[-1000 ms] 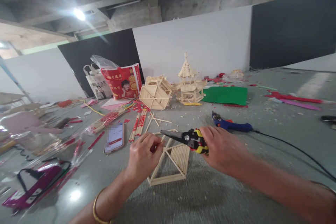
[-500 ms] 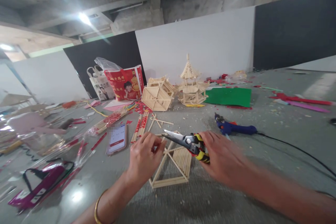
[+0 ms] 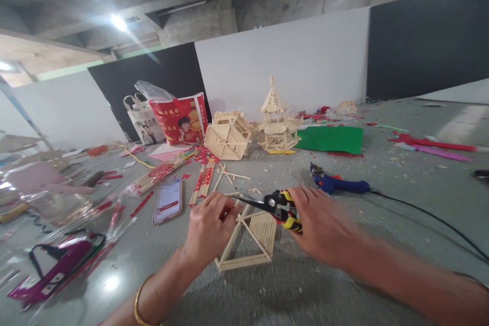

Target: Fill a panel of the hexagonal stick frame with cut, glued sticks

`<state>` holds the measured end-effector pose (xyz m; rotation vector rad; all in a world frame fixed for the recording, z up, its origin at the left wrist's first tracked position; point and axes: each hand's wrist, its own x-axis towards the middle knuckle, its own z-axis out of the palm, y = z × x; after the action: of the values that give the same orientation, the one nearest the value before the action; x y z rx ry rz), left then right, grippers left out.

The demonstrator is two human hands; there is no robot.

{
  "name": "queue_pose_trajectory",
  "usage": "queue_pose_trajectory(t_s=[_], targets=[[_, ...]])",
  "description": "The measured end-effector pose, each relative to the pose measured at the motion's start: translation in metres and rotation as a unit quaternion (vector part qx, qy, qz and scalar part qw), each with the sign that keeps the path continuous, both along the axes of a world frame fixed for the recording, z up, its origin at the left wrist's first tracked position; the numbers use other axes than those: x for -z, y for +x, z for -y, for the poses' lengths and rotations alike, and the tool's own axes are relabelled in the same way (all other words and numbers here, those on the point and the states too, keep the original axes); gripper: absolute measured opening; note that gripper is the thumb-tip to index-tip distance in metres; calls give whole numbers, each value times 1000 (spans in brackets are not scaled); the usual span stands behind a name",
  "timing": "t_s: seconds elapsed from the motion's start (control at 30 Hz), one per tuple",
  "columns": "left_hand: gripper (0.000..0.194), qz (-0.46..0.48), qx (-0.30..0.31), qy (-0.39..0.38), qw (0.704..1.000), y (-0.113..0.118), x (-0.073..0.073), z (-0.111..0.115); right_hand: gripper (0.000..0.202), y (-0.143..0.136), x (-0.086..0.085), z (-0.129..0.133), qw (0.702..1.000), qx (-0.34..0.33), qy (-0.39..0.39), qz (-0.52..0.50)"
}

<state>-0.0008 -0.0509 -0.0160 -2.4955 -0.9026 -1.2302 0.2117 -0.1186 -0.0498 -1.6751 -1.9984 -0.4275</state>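
Observation:
My right hand (image 3: 317, 221) grips shears (image 3: 280, 206) with yellow-and-black handles. Their dark blades point left, the tips close to the fingers of my left hand (image 3: 210, 224). That hand is closed in a pinch; whatever it holds, if anything, is hidden by the fingers. Beneath both hands a hexagonal frame of pale wooden sticks (image 3: 246, 265) lies flat on the grey surface. Spokes cross at its middle, and its right-hand section is filled with parallel sticks. Part of the frame's far side is covered by the shears and my left hand.
Behind stand a stick pagoda (image 3: 275, 127) and a hexagonal stick structure (image 3: 226, 142) on its side. A blue glue gun (image 3: 344, 185) with a cord lies at right. Left are a phone (image 3: 168, 201), wrapped sticks (image 3: 202, 183) and a purple pouch (image 3: 57, 267). A red bag (image 3: 179, 122) stands behind.
The shears have turned slightly in my right hand, and the bright upper blade now looks darker. My left hand keeps its pinch. The whole view has shifted slightly.

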Motion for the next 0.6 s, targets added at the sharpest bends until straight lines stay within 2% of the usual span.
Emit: queue_pose_trajectory(t_s=[0.17, 0.3, 0.47, 0.53, 0.6], targets=[[13, 7, 17, -59, 998, -1, -3, 2, 31, -1, 1, 0, 1000, -8, -2, 17], [7, 37, 27, -133, 990, 0, -4, 2, 27, -5, 2, 2, 999, -19, -46, -13], [15, 85, -5, -174, 981, -2, -5, -4, 29, -3, 2, 2, 997, -29, -44, -56], [15, 76, -14, -205, 976, -4, -8, -8, 25, 3, -1, 0, 998, -9, -38, -53], [14, 30, 6, -289, 957, -5, -10, -11, 23, 11, -4, -4, 998, 37, -37, -31]])
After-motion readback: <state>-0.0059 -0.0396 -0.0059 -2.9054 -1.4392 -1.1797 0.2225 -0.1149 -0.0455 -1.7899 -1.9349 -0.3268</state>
